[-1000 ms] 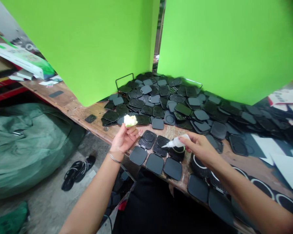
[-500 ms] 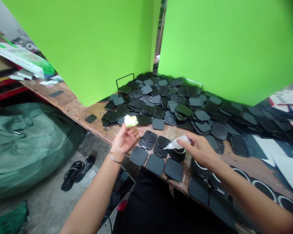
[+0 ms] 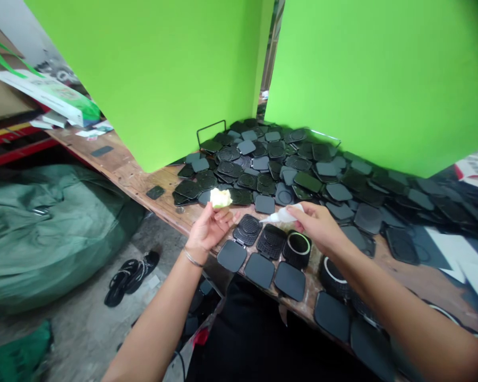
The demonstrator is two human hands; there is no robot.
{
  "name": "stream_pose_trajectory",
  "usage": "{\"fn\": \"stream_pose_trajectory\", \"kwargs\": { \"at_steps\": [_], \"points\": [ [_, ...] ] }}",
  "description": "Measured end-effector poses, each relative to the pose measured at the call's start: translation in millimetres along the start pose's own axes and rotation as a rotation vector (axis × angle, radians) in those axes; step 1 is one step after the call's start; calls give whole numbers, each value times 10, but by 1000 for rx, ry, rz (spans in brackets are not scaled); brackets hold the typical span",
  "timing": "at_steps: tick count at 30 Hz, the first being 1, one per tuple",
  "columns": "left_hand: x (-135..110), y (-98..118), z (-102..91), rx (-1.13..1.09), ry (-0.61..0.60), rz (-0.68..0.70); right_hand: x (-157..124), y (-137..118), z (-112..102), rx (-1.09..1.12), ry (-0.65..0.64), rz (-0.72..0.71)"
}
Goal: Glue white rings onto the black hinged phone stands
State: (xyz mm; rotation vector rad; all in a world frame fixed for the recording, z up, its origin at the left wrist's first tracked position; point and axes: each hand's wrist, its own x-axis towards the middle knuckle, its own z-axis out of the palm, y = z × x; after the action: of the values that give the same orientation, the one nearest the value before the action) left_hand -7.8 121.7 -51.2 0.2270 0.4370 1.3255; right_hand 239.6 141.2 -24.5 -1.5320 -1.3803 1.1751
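My left hand [image 3: 210,229] pinches a ragged whitish piece with a greenish underside [image 3: 221,198] between thumb and fingers, above the table's front edge; I cannot make out what it is. In my right hand [image 3: 314,223] a small white squeeze bottle [image 3: 283,214] lies tilted, its thin nozzle pointing left. The nozzle tip is at the upper right corner of a ribbed black plate [image 3: 247,229]; whether they touch I cannot tell. Beside that plate are a second ribbed plate [image 3: 271,241] and one bearing a pale ring [image 3: 298,244]. Smooth dark flaps [image 3: 258,269] extend from them towards me.
A heap of black plates [image 3: 258,164] spreads over the wooden table [image 3: 119,170] before green panels [image 3: 151,74]. More ringed plates [image 3: 334,270] lie under my right forearm. White sheets [image 3: 450,252] are at right. A green sack [image 3: 56,233] and sandals [image 3: 131,276] rest on the floor.
The bottle's nozzle has moved from over the second ribbed plate to the leftmost one, slightly farther from me. My left hand keeps its hold. The whole view has shifted slightly.
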Motion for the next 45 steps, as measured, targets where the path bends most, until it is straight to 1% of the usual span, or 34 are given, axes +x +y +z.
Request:
{"fn": "stream_pose_trajectory", "kwargs": {
  "at_steps": [3, 7, 9, 12, 17, 19, 21, 24, 26, 28, 32, 35, 39, 42, 45],
  "points": [
    [4, 6, -1, 19, -19, 0, 80, -17, 68, -44, 35, -22],
    [10, 10, -25, 35, -78, 4, 146, -28, 110, -152, 38, -72],
    [12, 9, -39, 34, -100, 8, 169, -29, 128, -229, 33, -98],
    [12, 6, -50, 26, -98, 3, 190, -33, 156, -367, 41, -142],
    [8, 8, -50, 21, -113, 1, 143, -86, 177, -514, 46, -238],
    [7, 10, -49, 21, -122, 5, 97, -122, 162, -556, 58, -278],
    [5, 11, -49, 15, -103, 6, 48, -156, 131, -587, 66, -312],
    [3, 10, -51, 8, -77, 6, -14, -186, 72, -563, 75, -315],
    [4, 7, -53, 18, -98, 12, -45, -182, 46, -489, 49, -269],
    [6, 5, -57, 32, -129, 18, -72, -160, 45, -396, -3, -213],
    [15, 3, -69, 39, -145, 24, -121, -108, 117, -300, -63, -156],
    [19, 3, -84, 29, -161, 25, -141, -98, 189, -285, -85, -168],
    [17, 3, -102, 28, -173, 27, -148, -117, 254, -349, -78, -201],
    [21, 4, -102, 28, -160, 26, -171, -156, 285, -436, -61, -216],
    [27, 9, -97, 25, -140, 16, -220, -212, 310, -496, -44, -263]
  ]
}}
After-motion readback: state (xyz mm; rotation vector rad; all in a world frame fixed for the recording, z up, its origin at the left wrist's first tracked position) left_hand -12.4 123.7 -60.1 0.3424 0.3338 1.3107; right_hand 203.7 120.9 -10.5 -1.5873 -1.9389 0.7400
